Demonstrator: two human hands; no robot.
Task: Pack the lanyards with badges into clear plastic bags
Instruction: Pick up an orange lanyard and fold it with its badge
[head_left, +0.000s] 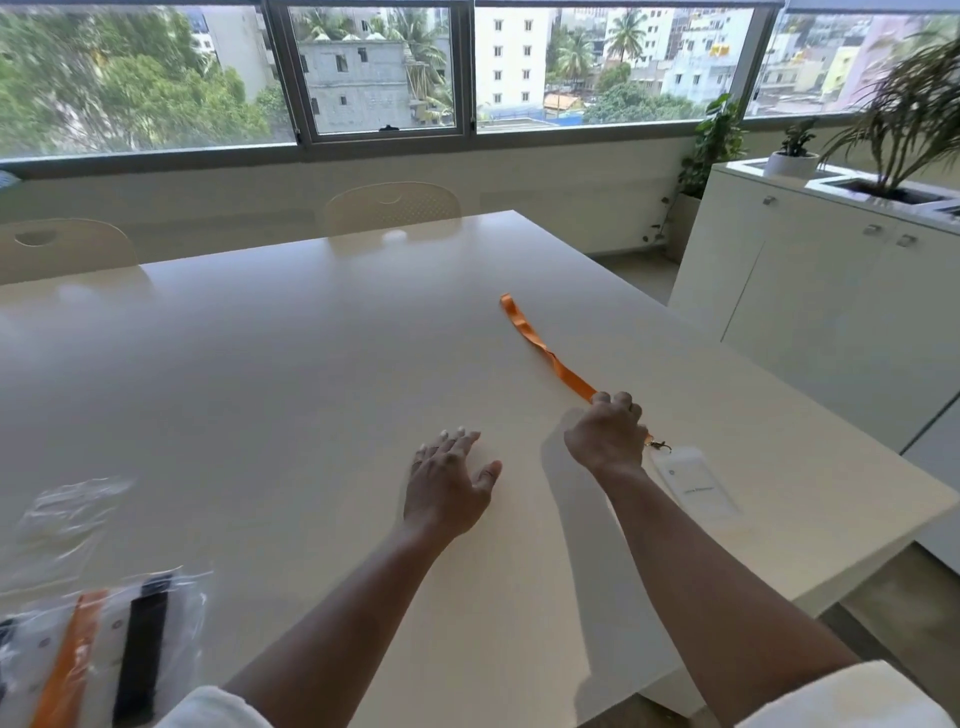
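Near right table edge, right hand (608, 439) grasps orange lanyard (545, 351) close to clip, likely to gather strap; badge (693, 480) lies beside wrist. Left hand (449, 480) released, flat on table (291, 364). Packed bags (104, 649) wait at near-left corner.

A large cream table (291, 364) fills the frame. On it, right of centre, lies a stretched orange lanyard (545, 351) with a clear badge (693, 480); at lower left, packed plastic bags (104, 649) and an empty clear bag (67, 506) just above them
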